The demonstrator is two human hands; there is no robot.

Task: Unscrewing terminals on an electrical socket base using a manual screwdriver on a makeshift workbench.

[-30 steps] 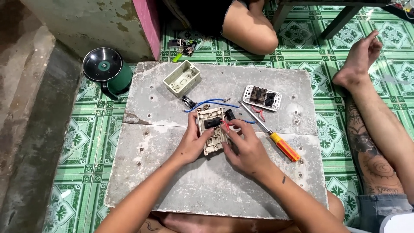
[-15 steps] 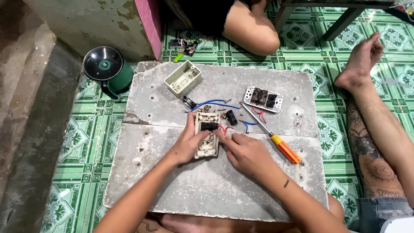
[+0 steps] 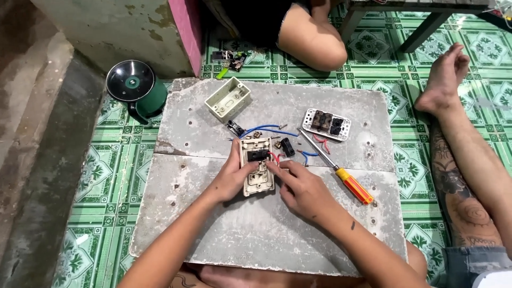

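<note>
No packages, labels, signs, screens.

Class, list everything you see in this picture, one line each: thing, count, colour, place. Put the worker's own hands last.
Switch plate: one, cream, slab centre, between both hands.
Mounting box: one, cream, upper left of slab.
Second switch plate: one, white, upper right of slab.
Screwdriver: one, orange-and-yellow handle, right of the hands.
Loose wires: a few, blue and red, above the switch plate.
Slab: one, grey, on the floor.
Floor tiles: green patterned.
Round funnel-like object: one, green and black, left of slab.
Other people's limbs: knee top, tattooed leg right.
Left hand: holds the plate's left edge.
Right hand: fingers at the red wires.
</note>
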